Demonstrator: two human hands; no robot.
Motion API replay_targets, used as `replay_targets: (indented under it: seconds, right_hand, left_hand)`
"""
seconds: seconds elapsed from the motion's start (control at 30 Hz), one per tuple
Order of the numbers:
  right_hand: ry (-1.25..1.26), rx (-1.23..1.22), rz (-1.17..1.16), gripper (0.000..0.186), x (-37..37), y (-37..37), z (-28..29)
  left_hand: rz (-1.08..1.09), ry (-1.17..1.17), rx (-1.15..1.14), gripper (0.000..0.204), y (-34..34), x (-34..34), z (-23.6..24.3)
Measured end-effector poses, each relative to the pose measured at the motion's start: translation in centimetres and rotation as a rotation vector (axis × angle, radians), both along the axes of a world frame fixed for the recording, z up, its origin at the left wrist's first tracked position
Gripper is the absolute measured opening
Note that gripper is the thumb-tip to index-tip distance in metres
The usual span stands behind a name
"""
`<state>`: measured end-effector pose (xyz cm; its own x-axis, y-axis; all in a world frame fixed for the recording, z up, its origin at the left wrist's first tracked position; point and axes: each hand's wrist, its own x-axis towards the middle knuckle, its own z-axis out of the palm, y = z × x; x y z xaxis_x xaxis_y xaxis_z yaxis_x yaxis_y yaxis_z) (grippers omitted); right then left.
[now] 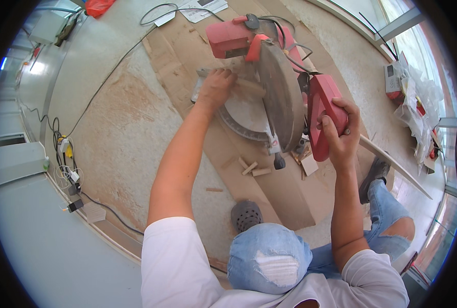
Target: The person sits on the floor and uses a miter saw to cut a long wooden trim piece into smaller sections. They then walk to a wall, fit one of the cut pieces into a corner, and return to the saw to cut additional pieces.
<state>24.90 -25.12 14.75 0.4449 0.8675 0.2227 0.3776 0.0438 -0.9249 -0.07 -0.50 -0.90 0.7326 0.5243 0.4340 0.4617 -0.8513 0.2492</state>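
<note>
A red miter saw (285,92) stands on cardboard in front of me, its round blade guard (280,97) dusty and dark. My right hand (343,128) is wrapped round the saw's red handle (327,92), thumb across the inner side. At the left of the saw's table, my left hand (217,88) is closed over a pale wood strip (250,87) by the fence. The strip runs toward the blade guard, which hides where it goes. A long, thin strip (397,167) sticks out beyond my right wrist; I cannot tell whether it is the same piece.
Several wood offcuts (262,172) lie on the cardboard (285,205) near the saw. A black cable (116,66) crosses the floor at left toward sockets and plugs (73,177). Clear plastic bags (416,113) lie at right. My shoe (246,215) rests near the cardboard's edge.
</note>
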Motion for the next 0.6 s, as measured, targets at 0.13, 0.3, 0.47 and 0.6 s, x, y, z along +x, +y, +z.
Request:
replay_targets:
  seconds: [0.13,0.3,0.47,0.6]
  right_hand:
    - [-0.01,0.039,0.002,0.039,0.2,-1.0,-1.4]
    - [0.083,-0.036,0.031,0.042,0.0,2.5,2.8]
    - [0.024,-0.123,0.236,0.047,2.5,12.0,10.9]
    - [-0.025,-0.17,0.296,0.042,3.5,20.1,13.7]
  left_hand:
    - [-0.011,-0.01,0.007,0.018,0.0,0.3,0.3]
    - [-0.016,0.021,-0.017,0.014,0.7,0.0,-0.3]
    - [0.069,-0.036,-0.136,0.016,1.4,-1.5,-0.3]
    - [0.129,-0.141,-0.37,0.016,1.5,-7.4,3.1]
